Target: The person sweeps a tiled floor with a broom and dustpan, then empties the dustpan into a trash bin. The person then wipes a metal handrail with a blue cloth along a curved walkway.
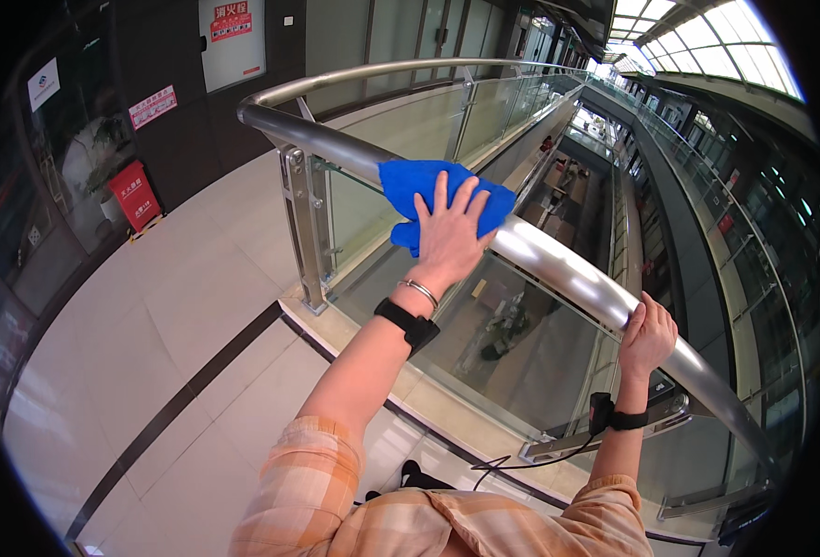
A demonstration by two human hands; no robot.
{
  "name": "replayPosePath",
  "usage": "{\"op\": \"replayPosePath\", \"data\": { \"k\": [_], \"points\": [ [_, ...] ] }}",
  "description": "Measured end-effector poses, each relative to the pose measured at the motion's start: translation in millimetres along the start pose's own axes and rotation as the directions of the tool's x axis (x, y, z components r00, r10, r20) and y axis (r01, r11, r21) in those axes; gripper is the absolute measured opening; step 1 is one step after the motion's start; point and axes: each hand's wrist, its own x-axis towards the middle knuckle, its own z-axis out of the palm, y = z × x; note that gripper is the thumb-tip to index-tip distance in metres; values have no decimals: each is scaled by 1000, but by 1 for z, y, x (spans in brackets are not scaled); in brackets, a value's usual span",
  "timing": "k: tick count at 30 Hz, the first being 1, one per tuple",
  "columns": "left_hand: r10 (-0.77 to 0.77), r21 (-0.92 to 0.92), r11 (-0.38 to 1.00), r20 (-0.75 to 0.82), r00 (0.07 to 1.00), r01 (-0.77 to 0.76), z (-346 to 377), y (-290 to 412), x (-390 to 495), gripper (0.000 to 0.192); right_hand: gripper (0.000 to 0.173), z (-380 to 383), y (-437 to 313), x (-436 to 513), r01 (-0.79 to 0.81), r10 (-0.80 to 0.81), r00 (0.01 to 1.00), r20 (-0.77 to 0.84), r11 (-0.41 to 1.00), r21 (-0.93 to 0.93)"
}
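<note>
A blue cloth (399, 184) lies draped over the round metal handrail (563, 268) of a glass-panelled balustrade. Pressing that cloth onto the top of the rail is my left hand (451, 233), its fingers somewhat spread; part of the cloth hangs down on the near side. Further along the rail to the right, my right hand (650, 334) is wrapped around the bare metal. Both wrists wear black straps, and a metal bracelet circles the left one. The rail's corner bend (250, 111) is beyond the cloth, to the upper left.
Below the rail stand glass panels (521, 348) and a metal post (302, 230). Beyond them is a drop to lower floors. A thin black cable (535, 466) runs from the right wrist. A red fire-extinguisher box (135, 195) stands by the dark wall, across the tiled floor (173, 334).
</note>
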Motion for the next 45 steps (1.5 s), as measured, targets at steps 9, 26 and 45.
{"op": "replayPosePath", "data": {
  "k": [9, 26, 45],
  "points": [
    [178, -86, 980, 9, 984, -177, -5, -49, 18, 55, 29, 43, -161, 8, 114, -67, 990, -123, 899, 424],
    [-82, -56, 995, -47, 996, 80, -45, -312, 94, 49, 17, 137, -423, 111, 204, -236, 967, -95, 494, 845],
    [-208, -702, 178, 658, 724, 689, -82, -537, 50, 38, 38, 210, -597, 152, 93, -68, 991, -112, 966, 242]
  ]
}}
